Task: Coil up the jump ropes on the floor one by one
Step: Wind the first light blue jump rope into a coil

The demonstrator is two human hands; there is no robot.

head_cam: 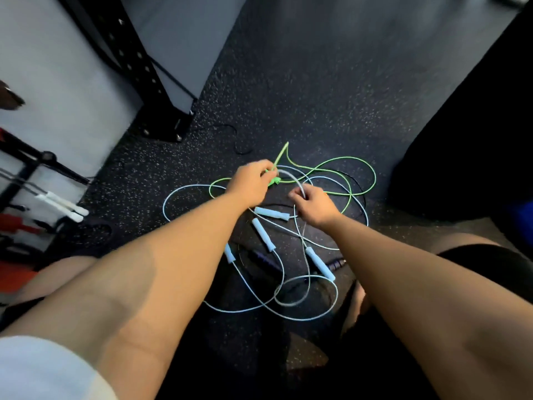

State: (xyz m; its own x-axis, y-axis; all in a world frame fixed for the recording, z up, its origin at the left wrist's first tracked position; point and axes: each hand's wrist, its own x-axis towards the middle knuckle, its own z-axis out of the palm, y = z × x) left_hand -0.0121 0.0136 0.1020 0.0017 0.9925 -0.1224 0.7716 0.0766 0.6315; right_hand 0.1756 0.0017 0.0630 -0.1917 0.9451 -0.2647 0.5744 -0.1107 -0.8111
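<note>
Reaching into a tangle of jump ropes on the speckled black floor (302,96), the person works with both hands. The left hand (251,184) is curled round the green handles (272,180) of the one green rope (360,161), whose cord loops out to the right over the floor. The right hand (313,204), just beside it, pinches a pale cord (294,177) that arches up between the two hands. Four light blue handles (263,230) lie below the hands, between the person's knees, and their pale blue cords (173,194) run in wide loops that cross one another and the green one. Two dark purple handles (264,259) lie under these, partly hidden. A thin black cord (360,183) shows among the green loops. At the left, two white handles (66,204) rest against a black rack (28,166).
</note>
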